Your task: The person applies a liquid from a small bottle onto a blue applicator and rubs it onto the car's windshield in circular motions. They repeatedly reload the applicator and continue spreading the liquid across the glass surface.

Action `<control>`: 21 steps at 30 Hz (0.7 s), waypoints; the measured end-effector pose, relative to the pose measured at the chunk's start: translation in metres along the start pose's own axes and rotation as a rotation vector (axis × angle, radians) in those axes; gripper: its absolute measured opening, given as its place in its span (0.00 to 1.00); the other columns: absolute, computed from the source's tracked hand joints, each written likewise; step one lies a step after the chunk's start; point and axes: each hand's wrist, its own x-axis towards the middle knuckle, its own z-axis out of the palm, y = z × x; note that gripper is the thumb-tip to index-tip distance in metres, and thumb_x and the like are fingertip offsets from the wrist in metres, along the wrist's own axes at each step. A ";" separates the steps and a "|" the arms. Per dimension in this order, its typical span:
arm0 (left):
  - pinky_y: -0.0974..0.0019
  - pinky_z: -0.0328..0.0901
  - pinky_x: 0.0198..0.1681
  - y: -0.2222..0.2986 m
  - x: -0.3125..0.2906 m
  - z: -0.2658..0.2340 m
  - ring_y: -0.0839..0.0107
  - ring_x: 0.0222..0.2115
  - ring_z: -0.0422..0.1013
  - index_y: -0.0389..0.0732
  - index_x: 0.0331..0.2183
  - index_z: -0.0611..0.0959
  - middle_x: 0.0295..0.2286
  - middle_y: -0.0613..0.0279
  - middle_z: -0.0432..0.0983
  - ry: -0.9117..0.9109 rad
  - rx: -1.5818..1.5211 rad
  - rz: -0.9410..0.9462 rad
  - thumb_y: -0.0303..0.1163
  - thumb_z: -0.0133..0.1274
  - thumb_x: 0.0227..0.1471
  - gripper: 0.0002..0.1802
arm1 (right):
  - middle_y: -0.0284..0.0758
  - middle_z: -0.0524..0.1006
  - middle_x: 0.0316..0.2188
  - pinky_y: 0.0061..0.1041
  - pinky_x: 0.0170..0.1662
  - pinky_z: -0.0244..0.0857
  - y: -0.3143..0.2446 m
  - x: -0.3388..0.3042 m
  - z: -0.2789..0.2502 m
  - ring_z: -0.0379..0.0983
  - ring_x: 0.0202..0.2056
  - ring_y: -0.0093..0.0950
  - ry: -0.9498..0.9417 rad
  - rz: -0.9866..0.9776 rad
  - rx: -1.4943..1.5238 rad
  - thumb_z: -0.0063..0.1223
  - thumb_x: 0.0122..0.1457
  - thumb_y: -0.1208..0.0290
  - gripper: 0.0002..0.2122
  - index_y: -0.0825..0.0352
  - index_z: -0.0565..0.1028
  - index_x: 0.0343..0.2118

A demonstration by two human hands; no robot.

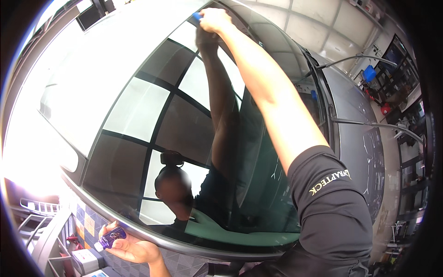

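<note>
My right arm reaches across the dark, glossy windscreen [184, 115] of a car. At the far edge of the glass, my right hand [217, 20] is closed on a small blue block or pad [197, 16], mostly hidden by the fingers. It looks to be against the glass, near the top corner. Low at the left, my left hand [134, 249] is held palm up beside the near edge of the car. Its fingers curl around a small purple bottle [112, 237] with a pale top, which is tilted toward the lower left.
Two wiper arms [369, 123] stand lifted off the windscreen over the grey bonnet [353, 147]. Left of the glass, the roof [92, 60] is washed out by glare. A white-topped box [85, 261] and a metal frame [50, 247] stand at lower left. Shelving [413, 152] lines the far right.
</note>
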 end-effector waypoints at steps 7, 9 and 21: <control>0.58 0.63 0.59 0.019 -0.001 0.010 0.62 0.50 0.66 0.34 0.55 0.69 0.44 0.53 0.68 0.069 -0.113 -0.083 0.53 0.45 0.72 0.30 | 0.44 0.86 0.44 0.39 0.53 0.77 0.036 -0.022 -0.036 0.84 0.47 0.40 -0.141 -0.224 0.136 0.59 0.60 0.63 0.20 0.55 0.83 0.56; 0.58 0.64 0.59 0.014 -0.004 0.017 0.63 0.50 0.66 0.34 0.55 0.69 0.45 0.53 0.68 0.017 -0.179 -0.116 0.54 0.46 0.72 0.30 | 0.44 0.86 0.45 0.39 0.54 0.77 0.095 0.001 -0.027 0.85 0.46 0.40 -0.003 -0.046 0.133 0.58 0.60 0.64 0.19 0.54 0.84 0.55; 0.59 0.64 0.58 0.013 0.001 0.009 0.64 0.48 0.67 0.30 0.58 0.67 0.45 0.52 0.71 -0.048 -0.056 0.043 0.48 0.42 0.75 0.28 | 0.42 0.85 0.49 0.41 0.57 0.75 0.056 -0.124 -0.083 0.82 0.53 0.39 -0.088 -0.007 0.074 0.58 0.60 0.62 0.18 0.57 0.83 0.52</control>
